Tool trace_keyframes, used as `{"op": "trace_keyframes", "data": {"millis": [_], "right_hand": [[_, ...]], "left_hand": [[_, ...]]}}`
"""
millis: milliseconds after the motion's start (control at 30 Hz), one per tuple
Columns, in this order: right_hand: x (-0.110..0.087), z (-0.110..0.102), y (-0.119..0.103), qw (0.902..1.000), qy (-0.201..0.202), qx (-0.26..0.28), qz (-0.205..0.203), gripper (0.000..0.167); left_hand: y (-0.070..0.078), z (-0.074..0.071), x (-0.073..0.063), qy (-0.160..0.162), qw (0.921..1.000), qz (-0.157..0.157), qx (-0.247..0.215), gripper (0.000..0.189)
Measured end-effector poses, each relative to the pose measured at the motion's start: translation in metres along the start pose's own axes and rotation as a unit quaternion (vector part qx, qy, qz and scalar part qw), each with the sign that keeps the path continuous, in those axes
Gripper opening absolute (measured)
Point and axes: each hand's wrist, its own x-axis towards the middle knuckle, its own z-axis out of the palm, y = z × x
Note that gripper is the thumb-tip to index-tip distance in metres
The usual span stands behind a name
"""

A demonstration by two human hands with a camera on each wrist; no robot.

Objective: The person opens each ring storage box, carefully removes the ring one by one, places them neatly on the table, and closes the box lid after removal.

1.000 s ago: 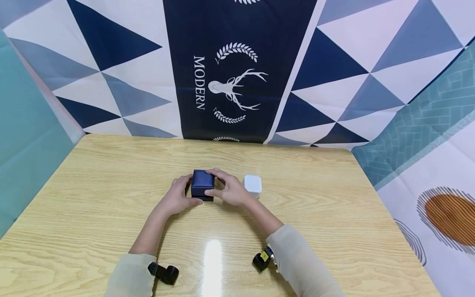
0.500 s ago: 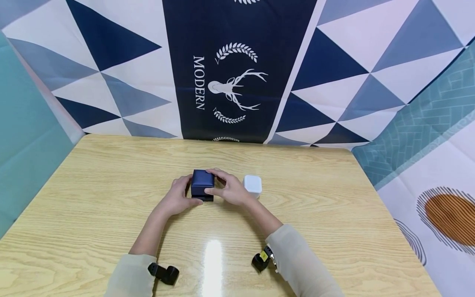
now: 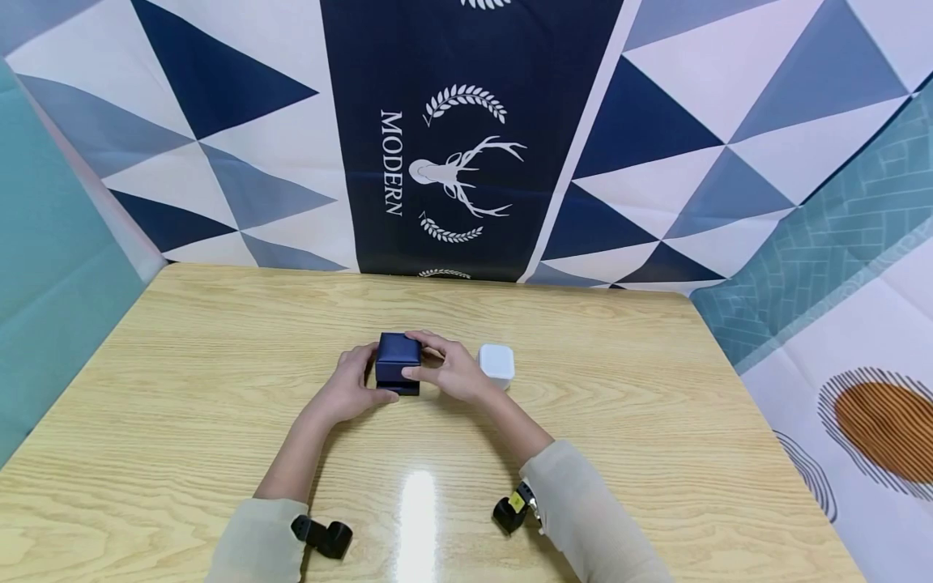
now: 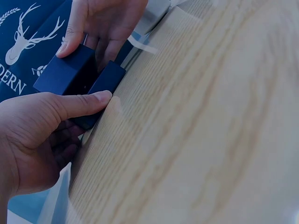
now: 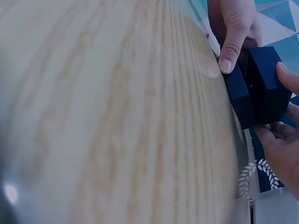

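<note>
A small navy-blue jewelry box stands on the wooden table between both hands. Its lid (image 3: 398, 350) is tilted up from the base (image 3: 408, 389), and both wrist views show a narrow dark gap between the two parts. My left hand (image 3: 346, 390) grips the base from the left, thumb on its near side. From the right, my right hand (image 3: 455, 374) holds the lid (image 5: 271, 86), thumb on the front face and fingers behind. What lies inside the box is hidden.
Just right of the right hand stands a white rounded box (image 3: 496, 362), partly covered by that hand's wrist. Wood-grain table (image 3: 619, 421) surrounds everything, ending at a patterned cloth backdrop (image 3: 466, 162) behind. Black wrist cameras sit on both sleeves.
The right thumb has moved up slightly, and the gap between lid and base looks a little wider. The left hand and the white box have stayed in place.
</note>
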Motion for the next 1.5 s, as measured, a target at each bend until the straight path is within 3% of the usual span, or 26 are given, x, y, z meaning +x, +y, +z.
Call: {"op": "trace_keyframes", "data": {"millis": [300, 767, 1000, 1500], "right_hand": [[0.003, 0.000, 0.002, 0.9990, -0.004, 0.044, -0.002, 0.056], [0.003, 0.000, 0.001, 0.9985, -0.002, 0.054, 0.002, 0.058], [0.016, 0.003, 0.030, 0.9979, 0.028, 0.056, -0.016, 0.055], [0.014, 0.003, 0.023, 0.9968, 0.038, 0.071, -0.003, 0.055]], "left_hand": [[0.000, 0.000, 0.001, 0.001, 1.0000, -0.001, -0.004, 0.083], [0.000, 0.000, 0.000, 0.001, 0.9999, -0.011, -0.002, 0.084], [0.001, -0.001, -0.001, -0.004, 0.9997, -0.023, -0.009, 0.084], [0.002, -0.001, -0.001, -0.002, 0.9998, -0.017, -0.008, 0.084]]}}
